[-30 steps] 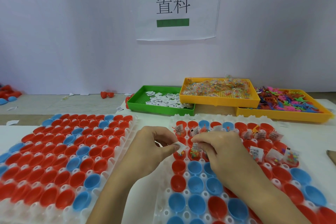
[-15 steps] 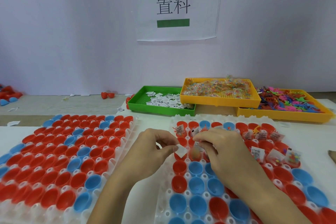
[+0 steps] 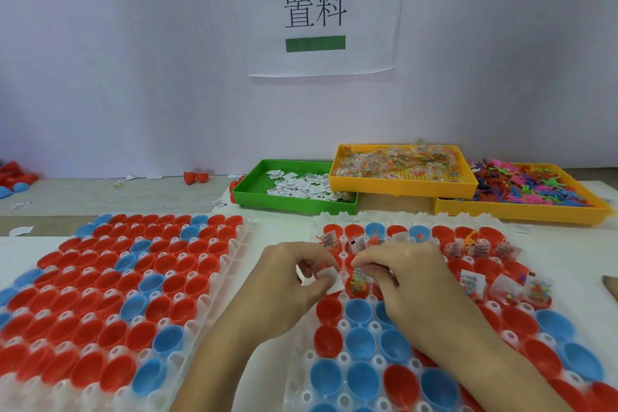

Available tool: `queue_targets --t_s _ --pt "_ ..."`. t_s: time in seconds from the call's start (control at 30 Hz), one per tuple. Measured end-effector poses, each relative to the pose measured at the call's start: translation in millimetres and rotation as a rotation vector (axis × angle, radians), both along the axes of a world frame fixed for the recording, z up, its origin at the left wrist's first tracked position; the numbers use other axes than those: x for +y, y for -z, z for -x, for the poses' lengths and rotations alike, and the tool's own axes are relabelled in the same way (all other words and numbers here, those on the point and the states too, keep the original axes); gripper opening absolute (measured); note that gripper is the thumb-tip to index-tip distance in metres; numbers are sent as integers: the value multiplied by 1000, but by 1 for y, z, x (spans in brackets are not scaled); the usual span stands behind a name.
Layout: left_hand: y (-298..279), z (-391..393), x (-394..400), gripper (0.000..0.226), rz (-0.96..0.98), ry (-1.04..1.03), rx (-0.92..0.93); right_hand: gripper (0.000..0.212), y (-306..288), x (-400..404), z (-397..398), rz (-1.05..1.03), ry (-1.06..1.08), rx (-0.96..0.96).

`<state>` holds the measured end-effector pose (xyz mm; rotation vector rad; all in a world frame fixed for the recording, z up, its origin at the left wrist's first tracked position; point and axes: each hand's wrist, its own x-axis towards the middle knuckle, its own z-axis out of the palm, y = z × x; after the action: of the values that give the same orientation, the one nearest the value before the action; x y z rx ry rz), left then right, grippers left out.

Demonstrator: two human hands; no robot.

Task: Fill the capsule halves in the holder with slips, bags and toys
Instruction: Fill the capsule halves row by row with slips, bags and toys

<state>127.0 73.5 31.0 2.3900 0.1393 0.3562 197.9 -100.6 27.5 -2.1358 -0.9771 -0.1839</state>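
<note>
The right holder (image 3: 337,375) lies near, its red and blue capsule halves (image 3: 359,311) filled only along the far rows; the left hand (image 3: 284,288) pinches a white slip (image 3: 331,278); the right hand (image 3: 411,281), fingers curled, pinches a small bag (image 3: 359,279) over a red half.

Both bare forearms extended forward from the lower edge of view, converging toward centre, wrists roughly level. Left hand (image 3: 291,281) turned palm inward, fingers curled, thumb and forefinger closed in a pinch on a small white slip (image 3: 329,278) at the fingertips. Right hand (image 3: 408,274) held back-up just beside the left, close but not visibly touching it, fingers curled downward with the tips pinching a small bag (image 3: 359,279); exact finger placement on the underside hidden by the hand itself.
</note>
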Motion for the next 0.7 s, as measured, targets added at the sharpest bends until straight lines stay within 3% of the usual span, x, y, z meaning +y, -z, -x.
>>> queue_targets --t_s 0.2,0.43,0.7 --pt "0 -3 -8 22 -116 24 32 23 1 -1 1 2 -5 -12" --pt "-2 -3 -9 13 -179 16 22 24 3 -1 0 0 0 -35" --pt "-1 -3 -15 24 -200 -16 40 26 -1 -3 2 77 -9 -42"
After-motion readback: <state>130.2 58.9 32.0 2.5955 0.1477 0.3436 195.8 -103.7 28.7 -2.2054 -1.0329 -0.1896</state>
